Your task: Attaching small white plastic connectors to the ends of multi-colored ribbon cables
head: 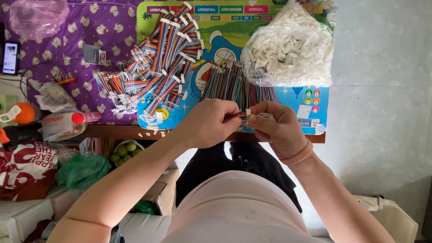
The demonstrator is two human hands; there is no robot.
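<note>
Two hands meet at the counter (pixel 112 131) edge; your left hand (pixel 208 123) fingers pinch a striped wire strip (pixel 238 115); your right hand (pixel 279 128) fingers pinch its white plug (pixel 265 117).

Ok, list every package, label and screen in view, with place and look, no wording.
Clear bag: table's far right, bulging with white plastic pieces.
Phone: far left edge, upright, screen lit pale.
Pink bag: top left corner, crumpled, translucent.
Green bag: below the table, left, bunched.
Cartoon mat: under the wires, blue and green.
</note>
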